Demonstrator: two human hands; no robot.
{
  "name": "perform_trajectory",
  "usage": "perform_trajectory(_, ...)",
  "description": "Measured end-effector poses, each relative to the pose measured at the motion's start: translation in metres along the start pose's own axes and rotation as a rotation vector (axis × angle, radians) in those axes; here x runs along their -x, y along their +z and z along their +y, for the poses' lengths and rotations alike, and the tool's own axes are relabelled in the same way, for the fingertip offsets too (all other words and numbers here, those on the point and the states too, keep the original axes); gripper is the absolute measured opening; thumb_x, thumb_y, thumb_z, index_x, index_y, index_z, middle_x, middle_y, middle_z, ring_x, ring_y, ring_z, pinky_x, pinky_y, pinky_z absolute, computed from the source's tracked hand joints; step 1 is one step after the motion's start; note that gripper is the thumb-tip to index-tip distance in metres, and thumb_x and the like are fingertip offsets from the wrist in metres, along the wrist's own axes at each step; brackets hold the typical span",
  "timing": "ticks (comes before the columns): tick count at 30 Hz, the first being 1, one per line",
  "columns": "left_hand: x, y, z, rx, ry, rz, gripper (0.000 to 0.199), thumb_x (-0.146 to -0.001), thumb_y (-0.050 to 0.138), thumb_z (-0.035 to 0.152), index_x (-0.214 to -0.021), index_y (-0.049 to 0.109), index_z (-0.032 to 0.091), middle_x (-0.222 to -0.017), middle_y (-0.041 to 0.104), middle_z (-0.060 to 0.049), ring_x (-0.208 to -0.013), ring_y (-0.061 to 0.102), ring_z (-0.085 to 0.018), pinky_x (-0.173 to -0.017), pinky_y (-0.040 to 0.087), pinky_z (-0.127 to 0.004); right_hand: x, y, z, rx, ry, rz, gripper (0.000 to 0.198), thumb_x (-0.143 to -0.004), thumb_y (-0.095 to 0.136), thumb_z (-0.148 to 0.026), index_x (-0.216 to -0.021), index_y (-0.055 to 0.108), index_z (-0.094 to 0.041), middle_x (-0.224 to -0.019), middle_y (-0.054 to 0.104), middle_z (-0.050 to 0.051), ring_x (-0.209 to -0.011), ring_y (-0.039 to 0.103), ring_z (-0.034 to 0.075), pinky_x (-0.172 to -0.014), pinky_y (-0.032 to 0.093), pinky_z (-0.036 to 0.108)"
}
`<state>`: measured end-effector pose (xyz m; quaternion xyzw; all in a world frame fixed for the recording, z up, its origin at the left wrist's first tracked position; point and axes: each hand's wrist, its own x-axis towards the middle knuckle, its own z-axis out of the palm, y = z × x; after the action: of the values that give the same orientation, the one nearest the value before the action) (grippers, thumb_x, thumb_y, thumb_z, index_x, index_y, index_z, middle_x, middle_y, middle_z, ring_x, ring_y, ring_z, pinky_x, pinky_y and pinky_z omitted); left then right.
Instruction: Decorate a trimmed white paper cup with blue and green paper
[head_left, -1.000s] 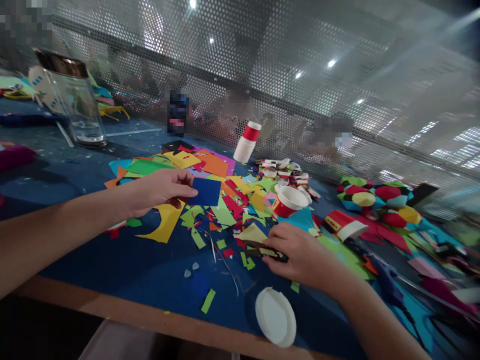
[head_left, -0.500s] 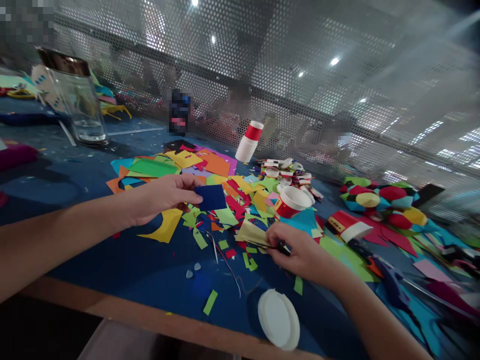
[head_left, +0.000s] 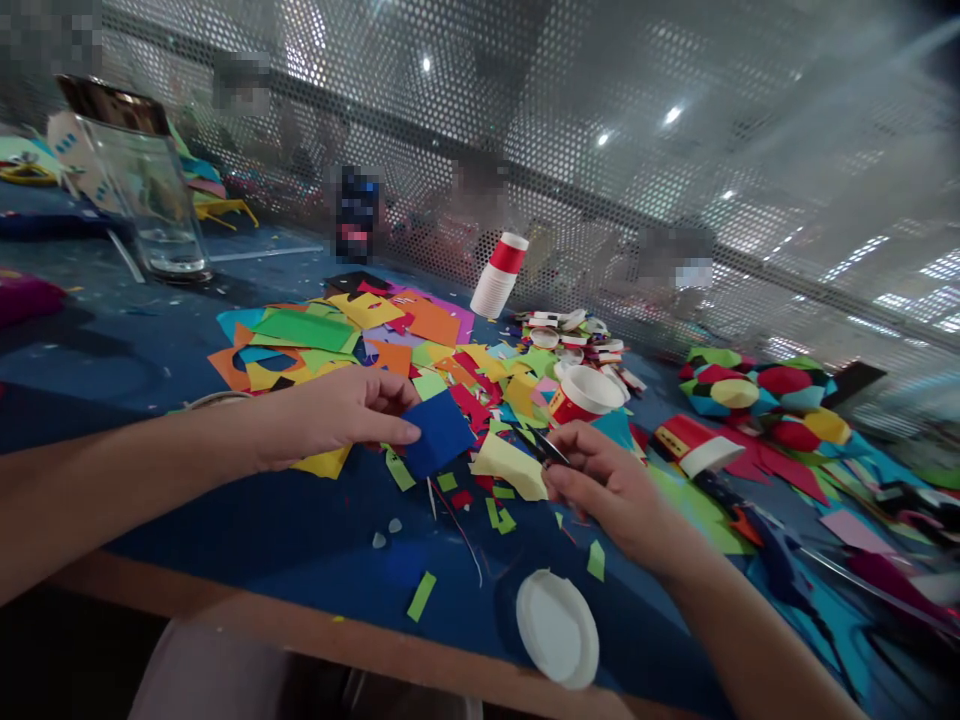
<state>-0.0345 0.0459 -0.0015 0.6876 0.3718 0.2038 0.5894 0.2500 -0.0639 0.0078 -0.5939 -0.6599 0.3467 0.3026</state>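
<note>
My left hand [head_left: 367, 412] pinches a square of dark blue paper [head_left: 441, 434] by its left edge, thumb on top. It holds the sheet above a heap of coloured scraps. My right hand [head_left: 596, 478] is closed around a pair of scissors [head_left: 546, 446] with dark blades pointing left toward the blue sheet, apart from it. The scissors' handles are hidden in my fingers. A pale yellow paper piece [head_left: 510, 468] lies just left of my right hand, partly under the blades. Small green scraps [head_left: 499, 515] lie below it on the blue table.
A white cup lid [head_left: 557, 630] lies near the front edge. Red-and-white paper cups [head_left: 587, 393] stand and lie behind my right hand, with a cup stack [head_left: 499, 275] farther back. A glass jar [head_left: 154, 190] stands at left. A blue glue gun [head_left: 787, 570] lies at right.
The blue sheet has turned and come slightly right and lower with my left hand. My right hand has moved right, and the scissor blades now show above the pale yellow piece.
</note>
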Motion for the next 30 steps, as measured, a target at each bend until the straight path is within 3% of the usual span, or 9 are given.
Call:
perform_trajectory(4,0.007,0.011,0.002,0.067,0.018,-0.013,0.033,-0.065,0.081,0.043,-0.081,0.062,0.022,-0.081,0.073,0.002,-0.075,0.071,-0.018,-0.074,0.058,-0.031,0.003,0.013,-0.009,-0.033,0.028,-0.042,0.036,-0.095,0.051,-0.052,-0.1,0.063,-0.019,-0.066,0.055,-0.002,-0.052,0.042,0.012,-0.048,0.034,0.025)
perform_trajectory(8,0.015,0.022,0.002,0.121,0.018,-0.012,0.037,-0.07,0.08,0.044,-0.083,0.054,0.022,-0.078,0.071,0.003,-0.064,0.071,-0.015,-0.067,0.059,-0.03,0.01,0.023,-0.017,-0.055,0.017,-0.1,0.031,-0.085,0.064,-0.047,-0.096,0.069,-0.019,-0.073,0.059,0.0,-0.063,0.05,0.014,-0.056,0.038,0.026)
perform_trajectory(11,0.016,0.027,-0.001,0.14,0.029,-0.031,0.039,-0.069,0.081,0.044,-0.083,0.051,0.022,-0.074,0.073,0.002,-0.069,0.075,-0.019,-0.07,0.06,-0.032,0.013,0.026,-0.021,-0.075,0.012,-0.127,0.034,-0.082,0.066,-0.049,-0.097,0.071,-0.019,-0.074,0.061,0.001,-0.064,0.051,0.015,-0.056,0.039,0.027)
perform_trajectory(19,0.02,0.035,-0.003,0.088,0.126,-0.004,0.038,-0.075,0.076,0.043,-0.098,0.052,0.025,-0.069,0.073,0.005,-0.069,0.075,-0.02,-0.063,0.053,-0.028,0.012,0.034,-0.019,-0.044,0.014,-0.139,0.032,-0.088,0.059,-0.047,-0.069,0.059,-0.021,-0.06,0.058,-0.001,-0.05,0.044,0.011,-0.046,0.033,0.024)
perform_trajectory(25,0.025,0.04,-0.009,-0.058,0.176,0.021,0.041,-0.079,0.073,0.046,-0.109,0.053,0.026,-0.067,0.074,0.004,-0.064,0.072,-0.02,-0.056,0.047,-0.029,0.009,0.043,-0.024,-0.057,-0.011,-0.128,0.036,-0.09,0.055,-0.049,-0.065,0.053,-0.023,-0.056,0.052,-0.003,-0.047,0.044,0.01,-0.043,0.031,0.024)
perform_trajectory(30,0.023,0.04,-0.011,-0.012,0.193,0.005,0.037,-0.08,0.072,0.043,-0.109,0.057,0.025,-0.065,0.07,0.006,-0.061,0.072,-0.019,-0.058,0.049,-0.028,0.007,0.042,-0.027,-0.061,-0.034,-0.123,0.035,-0.089,0.058,-0.049,-0.066,0.056,-0.023,-0.055,0.051,-0.004,-0.05,0.042,0.01,-0.047,0.032,0.024)
